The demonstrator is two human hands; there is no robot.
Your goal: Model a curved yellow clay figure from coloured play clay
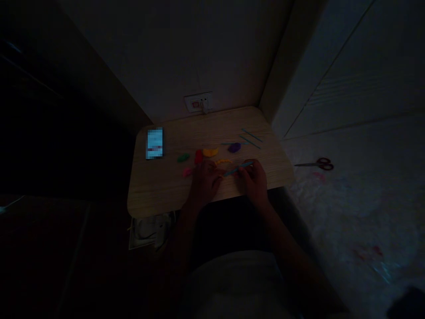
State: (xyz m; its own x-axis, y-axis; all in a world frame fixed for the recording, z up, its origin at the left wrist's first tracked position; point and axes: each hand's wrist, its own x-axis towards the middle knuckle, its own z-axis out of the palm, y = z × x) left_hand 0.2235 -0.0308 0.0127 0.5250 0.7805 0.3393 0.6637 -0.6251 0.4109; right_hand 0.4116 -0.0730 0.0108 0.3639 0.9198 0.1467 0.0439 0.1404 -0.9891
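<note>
In dim light, my right hand (256, 180) grips a thin blue stick (238, 169) above the table's front edge. My left hand (204, 181) has its fingers curled at the other end of that stick, seemingly pinching it. Just beyond the hands lie an orange curved strip (223, 161), a yellow piece (210, 152) and a purple lump (234, 147). A red piece (198, 156) and a pink piece (187, 172) are close to my left hand, with a green lump (183, 157) farther left. The material of these pieces is too dark to tell.
More thin blue sticks (250, 141) lie at the back right of the wooden table (146, 186). A lit phone (154, 143) is at its left. Scissors (318, 164) rest on a pale surface to the right. A wall socket (199, 103) sits behind; a box (151, 230) stands below.
</note>
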